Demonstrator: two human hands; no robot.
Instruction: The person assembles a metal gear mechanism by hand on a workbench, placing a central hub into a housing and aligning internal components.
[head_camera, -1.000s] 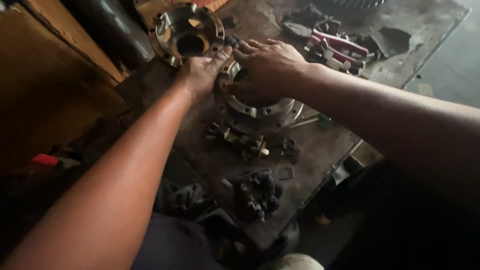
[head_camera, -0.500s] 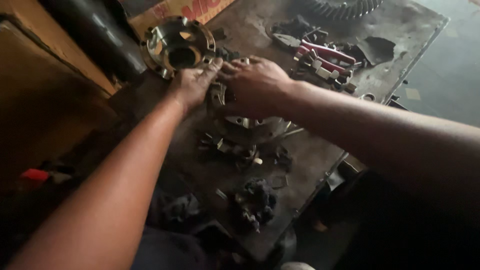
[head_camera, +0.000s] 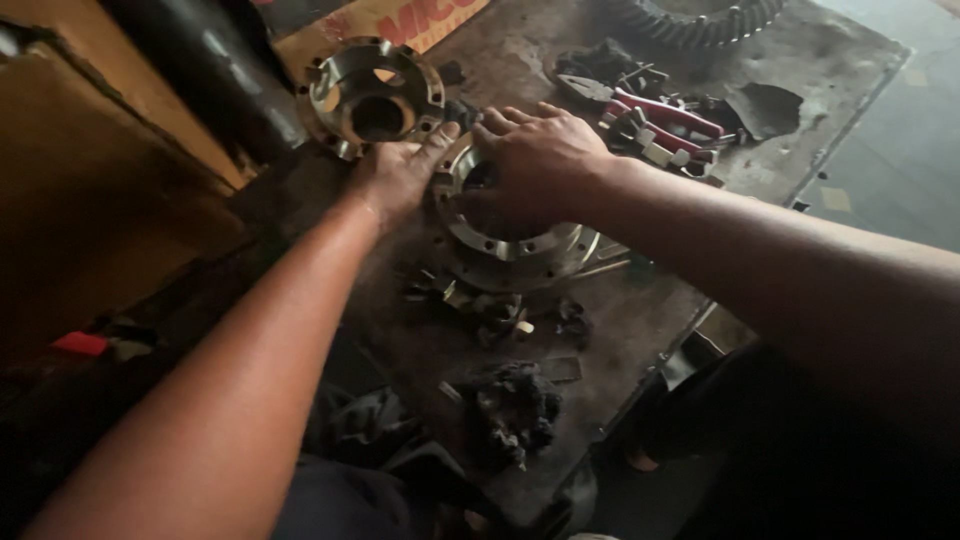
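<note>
Now I'm watching a greasy metal bench (head_camera: 640, 330) carrying two flanged housings: both hands, left hand (head_camera: 400, 172) and right hand (head_camera: 540, 160), are gripping the nearer housing (head_camera: 520, 250), fingers curled.

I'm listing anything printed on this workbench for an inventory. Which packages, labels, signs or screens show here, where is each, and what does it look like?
Cardboard piece: top edge of the bench, behind the round metal flange; flat, tan, with large red print, partly cut off by the frame.
No labels, signs or screens can be made out elsewhere.
</note>
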